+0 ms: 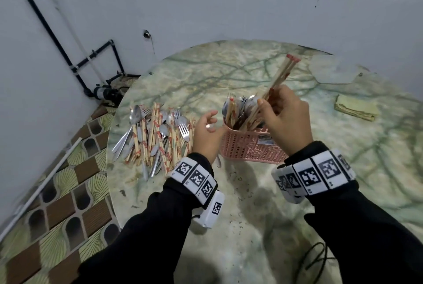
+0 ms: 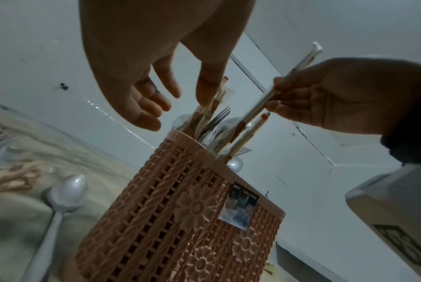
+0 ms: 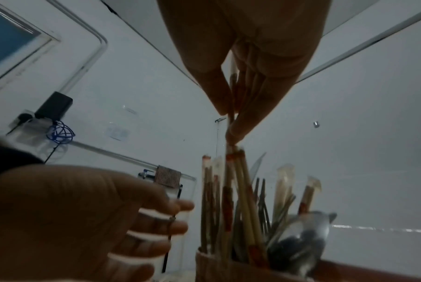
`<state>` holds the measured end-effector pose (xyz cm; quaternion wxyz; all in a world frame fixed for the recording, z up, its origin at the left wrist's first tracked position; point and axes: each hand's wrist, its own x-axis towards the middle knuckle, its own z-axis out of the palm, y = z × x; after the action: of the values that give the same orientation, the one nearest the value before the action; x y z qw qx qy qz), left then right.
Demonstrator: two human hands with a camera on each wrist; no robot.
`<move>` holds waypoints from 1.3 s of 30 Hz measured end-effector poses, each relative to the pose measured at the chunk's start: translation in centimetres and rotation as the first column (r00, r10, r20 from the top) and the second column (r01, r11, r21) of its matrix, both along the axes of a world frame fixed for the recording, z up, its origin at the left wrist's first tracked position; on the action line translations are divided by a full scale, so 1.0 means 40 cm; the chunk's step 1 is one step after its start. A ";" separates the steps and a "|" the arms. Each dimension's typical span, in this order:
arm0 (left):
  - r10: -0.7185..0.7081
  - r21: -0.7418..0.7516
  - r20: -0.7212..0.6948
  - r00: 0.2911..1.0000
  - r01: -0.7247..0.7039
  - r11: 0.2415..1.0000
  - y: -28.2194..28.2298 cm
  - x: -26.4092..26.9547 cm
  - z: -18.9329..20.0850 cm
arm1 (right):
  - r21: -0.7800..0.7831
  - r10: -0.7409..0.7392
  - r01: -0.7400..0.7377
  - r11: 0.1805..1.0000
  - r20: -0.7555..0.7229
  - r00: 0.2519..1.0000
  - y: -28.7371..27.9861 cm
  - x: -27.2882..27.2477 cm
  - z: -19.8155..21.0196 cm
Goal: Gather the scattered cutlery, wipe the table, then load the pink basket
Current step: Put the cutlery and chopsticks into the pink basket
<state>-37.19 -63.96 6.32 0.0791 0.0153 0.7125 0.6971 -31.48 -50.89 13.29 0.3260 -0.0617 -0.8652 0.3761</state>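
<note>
On the marbled table at mid-frame stands the pink basket, cutlery pile left of it. My right hand pinches chopsticks above its rim, tips lowered inside; my left hand hovers relaxed, empty, beside it.

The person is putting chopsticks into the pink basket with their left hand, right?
Not quite: it is the right hand that holds the chopsticks over the pink basket. The left hand is open beside the basket, holding nothing. The head view shows this.
</note>
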 end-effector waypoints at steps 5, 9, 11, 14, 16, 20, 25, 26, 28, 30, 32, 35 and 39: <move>-0.131 -0.167 -0.269 0.954 0.088 0.982 0.018 -0.029 0.022 | 0.012 -0.027 0.027 1.000 0.003 1.000 0.007 -0.030 -0.014; -0.231 -0.222 -0.293 0.928 0.169 0.960 0.024 -0.071 0.036 | -0.038 -0.050 0.047 0.998 -0.089 0.995 0.019 -0.035 -0.001; -0.263 -0.225 -0.313 0.913 0.198 0.954 0.022 -0.089 0.035 | -0.010 -0.043 0.042 0.999 -0.065 0.997 0.019 -0.036 -0.001; -0.260 -0.241 -0.341 0.904 0.183 0.953 0.018 -0.106 0.023 | 0.090 -0.020 0.012 0.996 0.084 0.996 0.011 -0.041 -0.023; -0.257 -0.247 -0.356 0.899 0.175 0.953 0.018 -0.110 0.014 | 0.217 -0.047 0.013 0.976 0.152 0.987 0.008 -0.047 -0.049; -0.250 -0.282 -0.385 0.889 0.144 0.949 0.017 -0.121 0.003 | 0.516 -0.208 0.105 0.850 0.146 0.967 -0.006 -0.056 -0.091; -0.263 -0.258 -0.374 0.889 0.172 0.951 0.020 -0.144 0.002 | 0.615 -0.297 0.126 0.778 0.185 0.937 -0.017 -0.066 -0.115; -0.275 -0.271 -0.375 0.885 0.179 0.946 0.022 -0.144 0.005 | 0.604 -0.288 0.105 0.790 0.215 0.933 -0.014 -0.064 -0.117; -0.299 -0.307 -0.376 0.877 0.186 0.933 0.028 -0.142 0.011 | 0.545 -0.248 0.072 0.835 0.256 0.934 -0.005 -0.055 -0.122; -0.306 -0.324 -0.370 0.877 0.187 0.927 0.033 -0.142 0.010 | 0.445 -0.210 0.097 0.890 0.210 0.955 0.007 -0.043 -0.117; -0.305 -0.324 -0.362 0.881 0.187 0.927 0.037 -0.142 0.008 | 0.319 -0.209 0.157 0.935 0.137 0.968 0.021 -0.033 -0.107; -0.322 -0.357 -0.369 0.872 0.187 0.915 0.037 -0.143 0.000 | 0.226 -0.247 0.213 0.951 0.137 0.959 0.036 -0.020 -0.103; -0.341 -0.462 -0.410 0.846 0.129 0.877 0.034 -0.158 -0.014 | 0.088 -0.156 0.136 0.987 0.282 0.947 0.038 -0.004 -0.119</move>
<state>-43.51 -62.59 5.75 -0.0115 0.2594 0.8339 0.4870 -31.65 -49.37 8.51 0.2256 -0.1687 -0.9086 0.3085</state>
